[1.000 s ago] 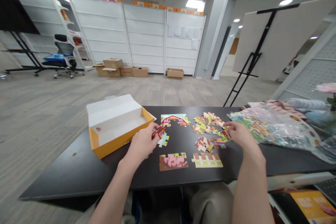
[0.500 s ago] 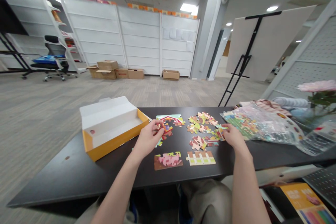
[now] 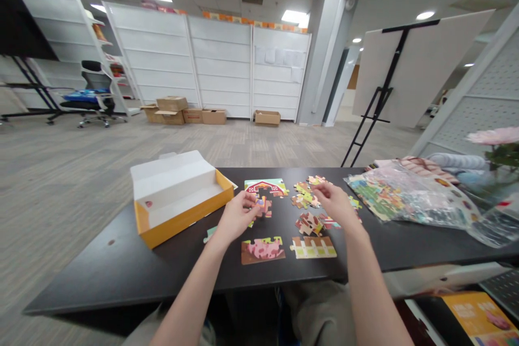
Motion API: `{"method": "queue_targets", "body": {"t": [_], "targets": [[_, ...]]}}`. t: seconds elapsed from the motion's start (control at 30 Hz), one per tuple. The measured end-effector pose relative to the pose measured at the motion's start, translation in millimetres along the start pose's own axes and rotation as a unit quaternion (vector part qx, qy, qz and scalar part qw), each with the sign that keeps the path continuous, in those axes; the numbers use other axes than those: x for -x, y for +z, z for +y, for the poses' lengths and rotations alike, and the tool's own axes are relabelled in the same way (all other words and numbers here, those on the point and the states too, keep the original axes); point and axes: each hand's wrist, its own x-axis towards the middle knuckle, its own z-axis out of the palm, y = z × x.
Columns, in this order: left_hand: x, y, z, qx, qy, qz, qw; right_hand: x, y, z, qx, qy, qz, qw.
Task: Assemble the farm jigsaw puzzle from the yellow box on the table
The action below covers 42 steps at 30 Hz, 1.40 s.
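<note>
My left hand (image 3: 234,217) pinches a small colourful puzzle piece (image 3: 263,206) just above the black table (image 3: 121,259), below the joined barn piece (image 3: 265,187). My right hand (image 3: 334,201) reaches over the heap of loose puzzle pieces (image 3: 305,196), fingers curled down onto them; whether it holds one is hidden. Near the front edge lie a pink pig section (image 3: 263,249) and a fence section (image 3: 313,247). A cow-patterned piece (image 3: 307,223) sits between them and my right hand. A small teal piece (image 3: 210,234) lies left of my left wrist.
An open yellow box with a white lid (image 3: 176,194) stands at the left of the table. A crinkled clear plastic bag with printed sheets (image 3: 409,197) lies at the right, with a pink flower (image 3: 497,136) beyond it. An easel board (image 3: 401,65) stands behind.
My right hand has moved left from the table's right side to the loose heap. My left hand shifted slightly right, still pinching its piece.
</note>
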Motion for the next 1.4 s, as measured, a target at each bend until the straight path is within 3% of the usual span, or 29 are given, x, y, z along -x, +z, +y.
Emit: {"method": "queue_targets", "body": {"t": [0.07,0.17,0.33,0.43,0.57,0.9,1.03,1.4], "targets": [[-1,1,-5,-0.029,0.012,0.008,0.999,1,24,-39,-0.067,-0.04,-0.096,0.992],[-1,1,-9,-0.048,0.034,0.018,0.998,2,58,-79,-0.077,-0.048,-0.184,0.979],[7,-4,-6,-0.172,0.035,0.046,0.983,-9,84,-88,-0.101,-0.033,-0.278,0.955],[15,-9,-2,-0.343,0.044,0.057,0.937,-21,82,-78,-0.087,-0.027,-0.237,0.967],[23,-14,3,-0.448,0.069,-0.01,0.891,-32,81,-66,-0.02,-0.028,-0.182,0.983],[27,-11,7,-0.435,0.13,-0.089,0.887,-27,105,-67,0.004,-0.082,-0.224,0.971],[25,-8,8,-0.429,0.145,-0.108,0.885,-24,107,-70,0.05,-0.125,-0.205,0.97],[21,7,14,-0.482,0.16,-0.13,0.852,-18,102,-64,0.032,-0.127,-0.199,0.971]]}}
